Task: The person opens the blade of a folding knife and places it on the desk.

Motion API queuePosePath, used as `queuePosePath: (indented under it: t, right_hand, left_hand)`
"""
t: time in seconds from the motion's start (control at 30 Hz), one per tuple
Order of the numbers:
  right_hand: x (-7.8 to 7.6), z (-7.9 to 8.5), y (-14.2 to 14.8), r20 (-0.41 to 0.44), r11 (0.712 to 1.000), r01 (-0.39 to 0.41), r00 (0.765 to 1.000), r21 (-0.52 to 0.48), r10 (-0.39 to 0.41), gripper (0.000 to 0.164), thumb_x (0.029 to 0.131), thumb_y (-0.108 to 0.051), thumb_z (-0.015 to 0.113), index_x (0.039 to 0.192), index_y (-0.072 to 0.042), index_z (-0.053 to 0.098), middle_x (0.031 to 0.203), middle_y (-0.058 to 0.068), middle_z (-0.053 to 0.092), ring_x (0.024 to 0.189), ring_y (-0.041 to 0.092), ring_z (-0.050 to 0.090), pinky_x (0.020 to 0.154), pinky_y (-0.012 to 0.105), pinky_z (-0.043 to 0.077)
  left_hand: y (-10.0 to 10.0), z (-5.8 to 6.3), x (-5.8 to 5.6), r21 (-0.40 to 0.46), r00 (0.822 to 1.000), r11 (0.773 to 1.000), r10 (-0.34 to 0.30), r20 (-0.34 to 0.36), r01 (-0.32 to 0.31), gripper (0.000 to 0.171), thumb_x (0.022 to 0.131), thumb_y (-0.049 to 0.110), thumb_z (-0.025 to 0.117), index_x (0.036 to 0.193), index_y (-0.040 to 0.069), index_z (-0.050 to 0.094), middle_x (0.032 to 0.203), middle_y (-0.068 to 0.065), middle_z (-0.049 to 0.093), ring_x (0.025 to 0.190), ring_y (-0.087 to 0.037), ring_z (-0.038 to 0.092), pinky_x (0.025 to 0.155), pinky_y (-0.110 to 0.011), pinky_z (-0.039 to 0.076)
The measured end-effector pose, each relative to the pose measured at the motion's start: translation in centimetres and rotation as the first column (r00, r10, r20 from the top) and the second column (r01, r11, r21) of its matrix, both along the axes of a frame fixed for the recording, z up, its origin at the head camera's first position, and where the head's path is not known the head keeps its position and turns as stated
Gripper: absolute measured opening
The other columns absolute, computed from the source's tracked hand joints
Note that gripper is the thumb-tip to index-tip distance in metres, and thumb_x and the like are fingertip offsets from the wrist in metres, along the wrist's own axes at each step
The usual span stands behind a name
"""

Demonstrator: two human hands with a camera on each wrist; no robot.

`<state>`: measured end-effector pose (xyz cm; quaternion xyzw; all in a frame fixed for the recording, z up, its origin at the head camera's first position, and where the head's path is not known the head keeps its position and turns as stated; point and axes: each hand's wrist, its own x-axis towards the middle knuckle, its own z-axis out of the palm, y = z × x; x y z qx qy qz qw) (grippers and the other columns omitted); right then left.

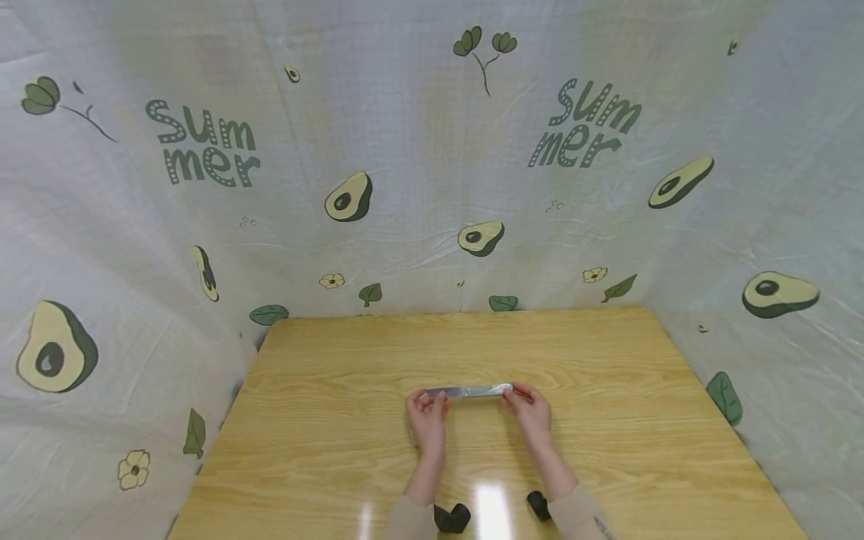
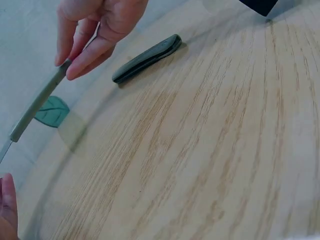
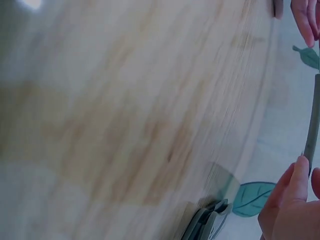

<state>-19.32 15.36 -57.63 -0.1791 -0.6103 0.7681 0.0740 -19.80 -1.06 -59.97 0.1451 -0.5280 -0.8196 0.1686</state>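
A knife with a grey-green handle and a thin blade is stretched level between my two hands, above the wooden table. My left hand pinches the blade end between thumb and fingers. At the opposite end, fingertips of my right hand hold the handle, which the left wrist view shows from the side. Below the right hand a dark green oblong object with a slot along its side lies on the table. Its end also appears at the bottom of the right wrist view; the head view hides it.
The wooden table meets a pale cloth printed with avocados and leaves at the back and sides. Black wrist mounts sit by both sleeves. A small greyish thing shows beside the left hand in the right wrist view.
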Motion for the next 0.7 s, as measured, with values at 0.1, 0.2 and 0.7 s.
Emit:
queuePosePath:
  t: [0.1, 0.2, 0.7]
  right_hand:
    - [-0.3, 0.0, 0.2, 0.006, 1.000, -0.003, 1.000, 0.016, 0.003, 0.038, 0.091, 0.009, 0.060, 0.124, 0.023, 0.047, 0.092, 0.009, 0.062, 0.074, 0.004, 0.065, 0.083, 0.029, 0.059]
    - [-0.5, 0.0, 0.5, 0.022, 0.998, -0.021, 1.000, 0.060, 0.020, 0.039, 0.090, 0.009, 0.060, 0.125, 0.023, 0.048, 0.098, 0.017, 0.064, 0.076, 0.003, 0.063, 0.083, 0.027, 0.059]
    - [-1.3, 0.1, 1.1, 0.124, 0.964, -0.147, 0.985, 0.223, 0.122, 0.049, 0.089, 0.002, 0.063, 0.130, 0.022, 0.044, 0.116, 0.031, 0.056, 0.090, 0.012, 0.059, 0.079, 0.017, 0.055]
  left_hand:
    - [-0.2, 0.0, -0.3, -0.049, 0.999, 0.999, -0.020, 0.037, 0.022, 0.044, 0.088, -0.007, 0.065, 0.122, -0.013, 0.038, 0.091, -0.015, 0.053, 0.076, -0.015, 0.061, 0.075, -0.036, 0.062]
    - [-0.4, 1.1, -0.1, -0.106, 0.998, 0.994, -0.032, 0.052, 0.037, 0.043, 0.087, -0.008, 0.066, 0.121, -0.016, 0.040, 0.089, -0.017, 0.054, 0.074, -0.017, 0.061, 0.074, -0.037, 0.062]
    - [-1.1, -0.4, -1.8, -0.276, 0.965, 0.945, -0.109, 0.239, 0.175, 0.058, 0.083, -0.006, 0.069, 0.131, -0.020, 0.041, 0.082, -0.009, 0.058, 0.070, -0.014, 0.064, 0.072, -0.029, 0.061]
